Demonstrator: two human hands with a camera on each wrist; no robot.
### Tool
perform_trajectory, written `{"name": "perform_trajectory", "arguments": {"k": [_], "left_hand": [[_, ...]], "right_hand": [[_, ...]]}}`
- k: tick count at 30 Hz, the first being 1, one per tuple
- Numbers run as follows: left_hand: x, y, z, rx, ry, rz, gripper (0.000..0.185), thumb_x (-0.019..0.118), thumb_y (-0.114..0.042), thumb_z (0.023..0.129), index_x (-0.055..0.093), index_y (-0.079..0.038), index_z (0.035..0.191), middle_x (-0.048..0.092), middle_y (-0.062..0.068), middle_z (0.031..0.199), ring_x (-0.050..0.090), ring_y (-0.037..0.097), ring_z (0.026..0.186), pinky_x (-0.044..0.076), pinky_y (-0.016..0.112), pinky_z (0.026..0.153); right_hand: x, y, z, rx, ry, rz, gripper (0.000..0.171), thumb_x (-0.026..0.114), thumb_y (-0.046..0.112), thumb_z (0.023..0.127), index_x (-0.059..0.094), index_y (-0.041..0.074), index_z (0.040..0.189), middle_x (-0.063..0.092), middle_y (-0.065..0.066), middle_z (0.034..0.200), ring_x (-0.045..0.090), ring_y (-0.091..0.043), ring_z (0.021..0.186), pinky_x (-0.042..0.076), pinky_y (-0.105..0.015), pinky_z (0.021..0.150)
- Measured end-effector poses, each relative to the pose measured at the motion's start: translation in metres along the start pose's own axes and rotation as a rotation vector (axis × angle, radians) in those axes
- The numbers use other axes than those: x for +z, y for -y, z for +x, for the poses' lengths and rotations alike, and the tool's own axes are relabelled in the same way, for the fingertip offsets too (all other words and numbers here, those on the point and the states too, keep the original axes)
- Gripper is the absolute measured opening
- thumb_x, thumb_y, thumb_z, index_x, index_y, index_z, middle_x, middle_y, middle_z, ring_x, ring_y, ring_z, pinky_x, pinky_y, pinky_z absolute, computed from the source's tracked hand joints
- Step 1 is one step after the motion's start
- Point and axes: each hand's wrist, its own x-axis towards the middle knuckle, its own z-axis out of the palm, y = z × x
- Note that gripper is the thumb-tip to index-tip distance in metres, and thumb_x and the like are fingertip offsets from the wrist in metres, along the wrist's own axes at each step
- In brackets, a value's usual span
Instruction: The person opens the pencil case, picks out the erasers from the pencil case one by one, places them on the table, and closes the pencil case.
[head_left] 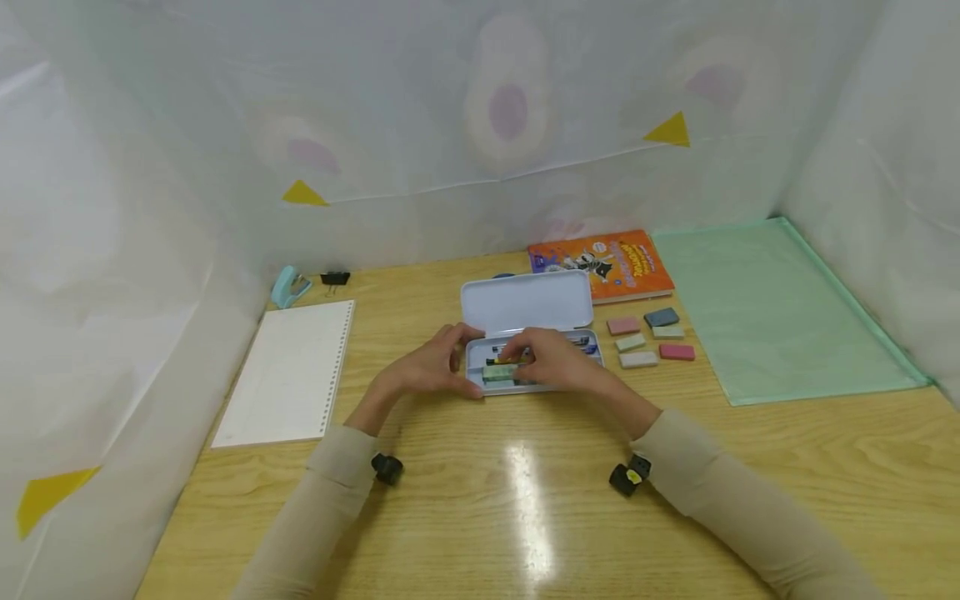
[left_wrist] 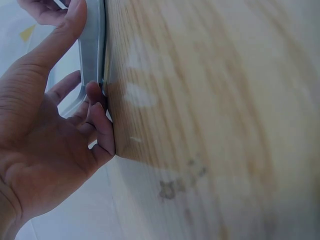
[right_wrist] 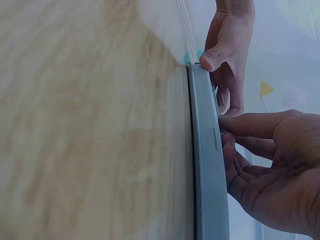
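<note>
An open pale blue pencil case [head_left: 525, 304] lies mid-table with its lid tipped back. My left hand [head_left: 459, 365] grips the case's left end, thumb on the near rim [left_wrist: 92, 45] and fingers curled at its side. My right hand [head_left: 527, 360] reaches into the tray from the right, its thumb at the near rim [right_wrist: 205, 150], and pinches a green eraser [head_left: 500, 373] lying among pens inside. In the right wrist view the left hand [right_wrist: 225, 55] shows beyond the case. The tray's other contents are mostly hidden by my hands.
Several loose erasers [head_left: 648, 340] lie right of the case. Behind it sits an orange book [head_left: 611, 265], and a green folder [head_left: 772, 312] is at the far right. A spiral notebook [head_left: 288, 375], blue stapler [head_left: 288, 287] and binder clip [head_left: 334, 278] are left. White sheeting walls the table.
</note>
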Motion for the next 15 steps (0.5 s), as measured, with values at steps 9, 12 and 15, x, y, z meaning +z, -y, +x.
{"name": "perform_trajectory", "arguments": {"k": [9, 12, 15], "left_hand": [[-0.0001, 0.0000, -0.0002, 0.006, 0.000, 0.008, 0.089, 0.092, -0.036, 0.081, 0.040, -0.021, 0.152, 0.041, 0.009, 0.138, 0.046, 0.023, 0.106, 0.041, 0.035, 0.088], [-0.0002, -0.0002, -0.0005, 0.013, 0.001, 0.004, 0.090, 0.092, -0.035, 0.081, 0.040, -0.020, 0.152, 0.042, 0.009, 0.135, 0.047, 0.023, 0.102, 0.042, 0.035, 0.086], [-0.0001, 0.0005, -0.0002, 0.022, 0.002, -0.001, 0.090, 0.092, -0.034, 0.080, 0.040, -0.019, 0.152, 0.043, 0.009, 0.132, 0.047, 0.022, 0.099, 0.043, 0.034, 0.084]], "right_hand": [[0.0030, 0.0075, -0.0004, -0.022, -0.011, -0.051, 0.026, 0.077, -0.005, 0.085, 0.077, 0.001, 0.110, 0.074, -0.008, 0.105, 0.065, -0.024, 0.102, 0.055, -0.040, 0.089], [0.0034, 0.0074, -0.0023, -0.029, -0.015, -0.041, 0.026, 0.077, -0.006, 0.086, 0.077, 0.001, 0.111, 0.071, -0.009, 0.107, 0.065, -0.025, 0.102, 0.055, -0.040, 0.088], [0.0039, 0.0067, -0.0040, -0.035, -0.020, -0.022, 0.025, 0.077, -0.006, 0.086, 0.076, 0.002, 0.110, 0.068, -0.009, 0.108, 0.066, -0.025, 0.101, 0.056, -0.039, 0.086]]}}
